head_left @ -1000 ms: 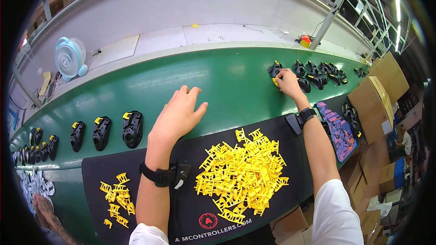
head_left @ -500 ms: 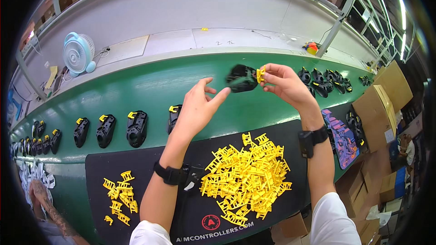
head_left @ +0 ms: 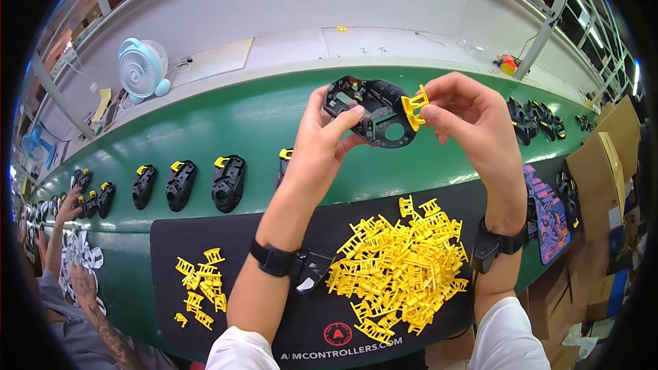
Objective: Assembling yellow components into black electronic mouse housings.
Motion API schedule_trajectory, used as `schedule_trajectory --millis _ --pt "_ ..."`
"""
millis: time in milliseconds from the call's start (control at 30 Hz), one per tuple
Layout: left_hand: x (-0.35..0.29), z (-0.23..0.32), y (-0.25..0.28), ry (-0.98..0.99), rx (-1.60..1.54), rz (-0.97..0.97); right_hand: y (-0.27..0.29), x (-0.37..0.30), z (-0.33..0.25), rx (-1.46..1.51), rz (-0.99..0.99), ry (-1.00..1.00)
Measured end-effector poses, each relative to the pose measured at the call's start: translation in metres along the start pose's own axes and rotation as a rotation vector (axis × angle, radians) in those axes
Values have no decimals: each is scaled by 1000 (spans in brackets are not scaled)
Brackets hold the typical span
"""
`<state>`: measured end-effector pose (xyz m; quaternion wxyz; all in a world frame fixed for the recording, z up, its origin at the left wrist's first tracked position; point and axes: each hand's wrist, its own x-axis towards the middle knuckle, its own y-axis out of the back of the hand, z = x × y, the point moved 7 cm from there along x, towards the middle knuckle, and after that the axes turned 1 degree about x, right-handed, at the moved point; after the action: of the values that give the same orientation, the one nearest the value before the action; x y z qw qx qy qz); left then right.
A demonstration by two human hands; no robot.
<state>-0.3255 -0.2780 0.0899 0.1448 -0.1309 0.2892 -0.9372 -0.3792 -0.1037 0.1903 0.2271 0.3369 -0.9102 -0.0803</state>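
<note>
My left hand (head_left: 323, 142) holds up a black plastic housing shell (head_left: 370, 109) above the green conveyor belt (head_left: 205, 123). My right hand (head_left: 466, 113) pinches a small yellow clip (head_left: 414, 107) against the shell's right edge. Below my wrists, a large heap of yellow clips (head_left: 401, 267) lies on a black mat (head_left: 322, 329). A smaller pile of yellow clips (head_left: 199, 286) sits at the mat's left end.
Several black shells with yellow clips (head_left: 226, 181) stand in a row on the belt to the left, more black shells (head_left: 534, 120) at right. A small blue fan (head_left: 142, 67) stands at the back. Another person's tattooed arm (head_left: 75, 260) works at far left. Cardboard boxes (head_left: 610, 164) at right.
My right hand has brought the black shell in from the far right of the belt. My left hand has risen and taken hold of it. Both hands now hold it up in the middle.
</note>
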Motion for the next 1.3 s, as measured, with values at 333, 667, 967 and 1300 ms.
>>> schedule_trajectory --millis 333,667,967,1300 --pt "-23 20 -54 -109 249 -267 5 -9 -20 -399 269 183" --pt "-29 19 -68 -105 130 -310 -7 -21 -38 -577 345 528" --pt "-32 29 -65 -145 228 -355 -10 -23 -36 -501 407 565" --pt "-31 17 -53 -9 309 -277 -5 -6 -4 8 77 206"
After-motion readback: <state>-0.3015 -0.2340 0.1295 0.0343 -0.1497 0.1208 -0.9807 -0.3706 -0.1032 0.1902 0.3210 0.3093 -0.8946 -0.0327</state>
